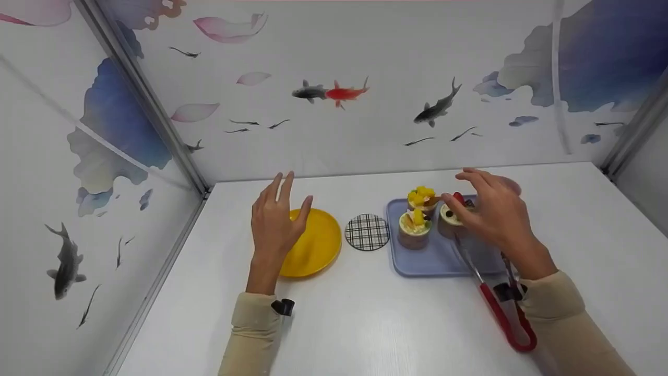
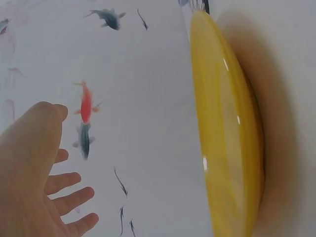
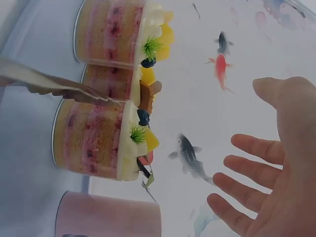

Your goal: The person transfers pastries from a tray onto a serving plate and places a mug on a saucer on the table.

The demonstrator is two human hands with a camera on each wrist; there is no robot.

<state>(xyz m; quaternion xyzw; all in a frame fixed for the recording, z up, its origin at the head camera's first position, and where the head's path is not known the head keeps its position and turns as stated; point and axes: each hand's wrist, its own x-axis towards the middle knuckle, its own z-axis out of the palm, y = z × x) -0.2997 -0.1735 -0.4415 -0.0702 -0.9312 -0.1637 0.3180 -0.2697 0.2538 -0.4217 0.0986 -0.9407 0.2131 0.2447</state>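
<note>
My left hand (image 1: 276, 224) hovers over the left part of a yellow plate (image 1: 318, 245), its fingers spread and holding nothing. In the left wrist view the plate (image 2: 224, 128) appears edge-on, apart from the hand (image 2: 39, 177). Above the blue tray (image 1: 422, 266) is my right hand (image 1: 496, 209), also bare, fingers apart. It partly hides a cup cake (image 1: 450, 222). Two more layered cup cakes with yellow fruit, a front one (image 1: 415, 237) and a back one (image 1: 417, 197), stand on the tray's left side. Red-handled metal tongs (image 1: 496, 308) reach onto the tray under the right hand and forearm.
A round plaid coaster (image 1: 367, 232) lies between plate and tray. A pink cup (image 3: 108, 215) stands beside the cakes, mostly hidden by the right hand in the head view. White panels (image 1: 365, 146) painted with fish enclose the white table (image 1: 344, 329) at the back and sides.
</note>
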